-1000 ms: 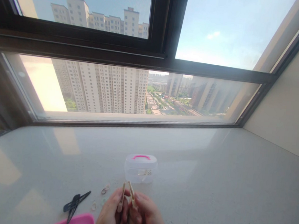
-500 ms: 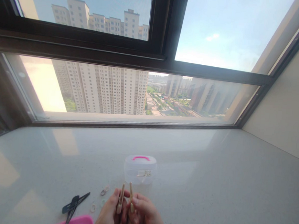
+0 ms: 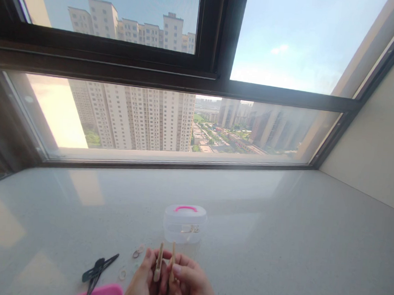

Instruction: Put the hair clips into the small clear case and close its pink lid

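Observation:
My left hand [image 3: 141,277] is closed around a beige hair clip [image 3: 158,265], a long slim one whose tip points up and away from me. Beside it, my right hand [image 3: 193,281] pinches a second beige hair clip [image 3: 173,261], seen nearly edge-on, with the thumb against it. Both hands are close together at the bottom middle, and the fingers partly hide the clips' lower ends. Just beyond them stands a translucent box [image 3: 173,225] with a pink handle [image 3: 186,207] on its lid and some small pale items showing through its front.
Left of my hands lie several small hair ties [image 3: 122,274] and two crossed black snap hair clips [image 3: 96,271]. A pink tray [image 3: 103,294] is cut off by the bottom edge. The pale counter [image 3: 278,245] reaches back to a dark-framed window [image 3: 168,163].
The clip in my right hand has turned more edge-on, and my right thumb has shifted over it. My left thumb has moved slightly left. Box, ties and black clips have stayed in place.

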Available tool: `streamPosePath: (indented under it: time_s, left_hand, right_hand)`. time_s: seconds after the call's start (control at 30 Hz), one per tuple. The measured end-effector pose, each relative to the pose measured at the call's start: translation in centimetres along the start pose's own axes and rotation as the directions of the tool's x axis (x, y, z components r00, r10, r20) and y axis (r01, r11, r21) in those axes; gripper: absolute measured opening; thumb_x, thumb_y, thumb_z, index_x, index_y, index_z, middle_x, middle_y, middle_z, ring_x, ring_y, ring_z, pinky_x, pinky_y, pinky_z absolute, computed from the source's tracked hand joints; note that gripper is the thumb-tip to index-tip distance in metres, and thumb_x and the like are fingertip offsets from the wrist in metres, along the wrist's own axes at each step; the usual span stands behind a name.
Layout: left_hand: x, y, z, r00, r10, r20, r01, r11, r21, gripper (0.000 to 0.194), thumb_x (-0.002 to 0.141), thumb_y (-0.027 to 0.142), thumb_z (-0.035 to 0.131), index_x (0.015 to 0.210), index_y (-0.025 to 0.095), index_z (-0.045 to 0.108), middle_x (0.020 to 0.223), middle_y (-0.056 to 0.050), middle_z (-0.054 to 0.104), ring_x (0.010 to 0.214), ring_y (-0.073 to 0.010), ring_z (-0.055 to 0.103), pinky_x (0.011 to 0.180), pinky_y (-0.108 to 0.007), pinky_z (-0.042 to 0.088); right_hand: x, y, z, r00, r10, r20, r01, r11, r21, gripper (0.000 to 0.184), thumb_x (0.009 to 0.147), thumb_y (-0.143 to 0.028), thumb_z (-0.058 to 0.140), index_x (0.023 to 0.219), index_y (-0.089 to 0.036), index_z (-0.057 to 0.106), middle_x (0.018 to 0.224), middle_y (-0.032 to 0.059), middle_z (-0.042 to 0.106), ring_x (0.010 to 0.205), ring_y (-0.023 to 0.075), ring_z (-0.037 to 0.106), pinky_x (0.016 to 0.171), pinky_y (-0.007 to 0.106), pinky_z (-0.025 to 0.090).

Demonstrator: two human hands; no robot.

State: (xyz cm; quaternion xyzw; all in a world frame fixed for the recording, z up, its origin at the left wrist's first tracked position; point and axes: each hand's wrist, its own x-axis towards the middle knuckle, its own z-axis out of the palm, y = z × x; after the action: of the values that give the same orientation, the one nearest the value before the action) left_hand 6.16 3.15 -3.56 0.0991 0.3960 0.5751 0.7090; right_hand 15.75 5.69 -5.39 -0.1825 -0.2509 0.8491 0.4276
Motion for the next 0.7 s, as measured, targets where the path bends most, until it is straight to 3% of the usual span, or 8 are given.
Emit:
streamPosePath:
  time_s: [0.2,0.4,0.57,0.7]
  left_hand:
    - [0.0,0.0,0.0,0.999,-0.020,0.024,0.019,0.998,0.052,0.036,0.081,0.051,0.053,0.088,0.016,0.060,0.039,0.004,0.051,0.026,-0.0079,0.042,0.029,-0.014,0.022]
    - [0.1,0.0,-0.2,0.995,0.066,0.071,-0.071,0.994,0.078,0.028,0.077,0.040,0.056,0.092,0.017,0.060,0.041,0.004,0.052,0.026,-0.0071,0.040,0.028,-0.014,0.021]
    - [0.3,0.0,-0.6,0.990,0.085,0.114,-0.098,0.989,0.109,0.037,0.065,0.023,0.058,0.101,0.015,0.057,0.041,0.003,0.054,0.027,-0.0080,0.040,0.029,-0.015,0.022]
    - [0.1,0.0,-0.3,0.982,0.117,0.151,-0.136,0.983,0.125,0.055,0.052,0.009,0.055,0.106,0.017,0.055,0.044,0.007,0.053,0.027,-0.0053,0.037,0.030,-0.015,0.024]
  right_hand:
    - [-0.2,-0.2,0.2,1.000,0.006,-0.007,-0.006,1.000,0.015,0.030,0.063,-0.040,0.070,0.071,-0.014,0.058,0.034,-0.0058,0.050,0.020,0.0050,0.033,0.025,0.016,0.020]
    - [0.0,0.0,0.3,1.000,0.006,-0.018,-0.005,0.999,0.042,0.029,0.062,-0.042,0.066,0.069,-0.015,0.058,0.033,-0.0062,0.049,0.021,0.0059,0.034,0.027,0.017,0.026]
    - [0.4,1.6,0.2,0.964,-0.174,-0.199,0.162,0.984,-0.073,0.025,0.065,-0.041,0.059,0.063,-0.017,0.054,0.030,-0.0051,0.048,0.021,0.0079,0.034,0.025,0.017,0.024]
    - [0.1,2.0,0.0,0.935,-0.241,-0.259,0.202,0.965,-0.169,0.020,0.070,-0.035,0.057,0.078,-0.017,0.054,0.034,-0.0052,0.052,0.025,0.0073,0.034,0.028,0.016,0.025]
